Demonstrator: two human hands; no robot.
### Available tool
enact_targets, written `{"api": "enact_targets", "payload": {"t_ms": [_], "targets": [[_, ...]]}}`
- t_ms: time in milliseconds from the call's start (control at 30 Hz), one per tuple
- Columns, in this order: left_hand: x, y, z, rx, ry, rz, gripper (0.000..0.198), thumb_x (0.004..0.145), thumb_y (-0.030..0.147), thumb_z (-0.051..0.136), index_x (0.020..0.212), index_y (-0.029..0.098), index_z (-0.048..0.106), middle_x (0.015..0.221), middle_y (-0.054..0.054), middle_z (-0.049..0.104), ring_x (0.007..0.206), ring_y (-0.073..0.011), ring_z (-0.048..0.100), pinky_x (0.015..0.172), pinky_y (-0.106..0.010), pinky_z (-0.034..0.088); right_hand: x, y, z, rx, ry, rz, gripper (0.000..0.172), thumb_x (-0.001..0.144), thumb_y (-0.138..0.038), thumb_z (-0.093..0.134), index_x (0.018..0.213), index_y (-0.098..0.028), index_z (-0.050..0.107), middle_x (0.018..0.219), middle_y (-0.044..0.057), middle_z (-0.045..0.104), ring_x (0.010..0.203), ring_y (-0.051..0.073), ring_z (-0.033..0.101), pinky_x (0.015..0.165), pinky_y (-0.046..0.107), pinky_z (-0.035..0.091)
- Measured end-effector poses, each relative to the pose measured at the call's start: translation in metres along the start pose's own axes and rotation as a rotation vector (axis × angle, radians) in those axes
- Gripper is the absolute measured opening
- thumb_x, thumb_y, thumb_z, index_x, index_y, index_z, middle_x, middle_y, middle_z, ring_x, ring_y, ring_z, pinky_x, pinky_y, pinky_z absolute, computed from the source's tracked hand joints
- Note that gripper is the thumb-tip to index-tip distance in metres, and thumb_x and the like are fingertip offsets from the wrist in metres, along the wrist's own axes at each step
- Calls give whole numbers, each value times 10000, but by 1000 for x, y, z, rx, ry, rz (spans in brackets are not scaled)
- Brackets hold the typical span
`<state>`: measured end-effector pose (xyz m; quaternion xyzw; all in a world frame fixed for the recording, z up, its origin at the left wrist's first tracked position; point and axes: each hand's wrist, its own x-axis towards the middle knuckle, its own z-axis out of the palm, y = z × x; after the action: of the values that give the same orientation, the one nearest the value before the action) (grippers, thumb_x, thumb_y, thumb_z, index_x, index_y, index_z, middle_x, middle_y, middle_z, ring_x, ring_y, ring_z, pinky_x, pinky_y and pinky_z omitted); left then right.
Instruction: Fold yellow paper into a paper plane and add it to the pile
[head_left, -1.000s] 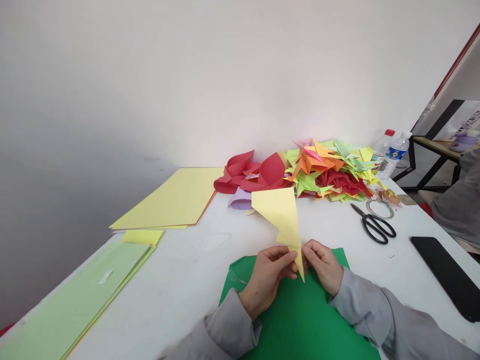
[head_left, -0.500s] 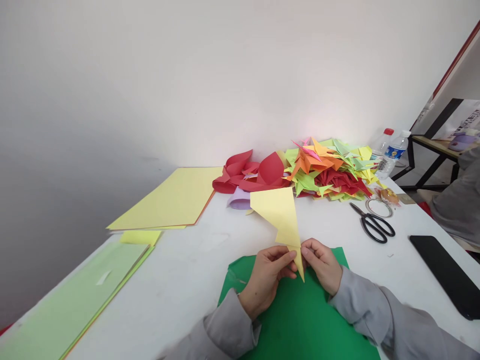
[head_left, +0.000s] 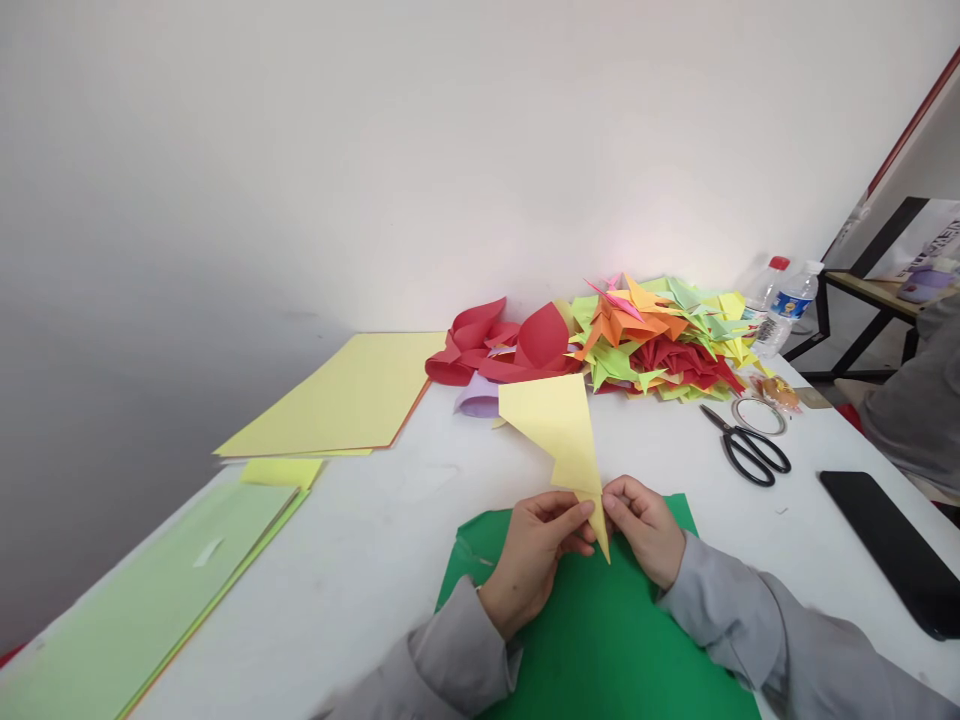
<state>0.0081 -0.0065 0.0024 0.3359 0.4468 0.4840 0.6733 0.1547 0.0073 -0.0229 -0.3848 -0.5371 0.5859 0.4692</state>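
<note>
The yellow folded paper, pale and sharply pointed, is standing up over the green sheet, its long axis running from the narrow tip at the fingers up and away to the broad end leaning left. The left hand and right hand are both pinching that lower tip, equally near it, seemingly pressing a crease, though the fingertips are hiding the fold.

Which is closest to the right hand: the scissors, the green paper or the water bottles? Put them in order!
1. Green paper: right under the right hand, which pinches the yellow paper.
2. Scissors: farther back, off to the hand's right.
3. Water bottles: far back on the right.
</note>
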Motion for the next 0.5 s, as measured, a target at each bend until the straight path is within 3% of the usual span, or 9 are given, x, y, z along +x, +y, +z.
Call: {"api": "enact_targets", "payload": {"t_ms": [500], "targets": [[2,-5,-1,31,34,30,361,522,412,869,609,117,679,499,-17,624,468,-103,558,474,-199,467,1,3,-3,-44,-28,14,473,772,-668,602,770,-201,526,570,-40,577,525,115,544,523,253,451]]}}
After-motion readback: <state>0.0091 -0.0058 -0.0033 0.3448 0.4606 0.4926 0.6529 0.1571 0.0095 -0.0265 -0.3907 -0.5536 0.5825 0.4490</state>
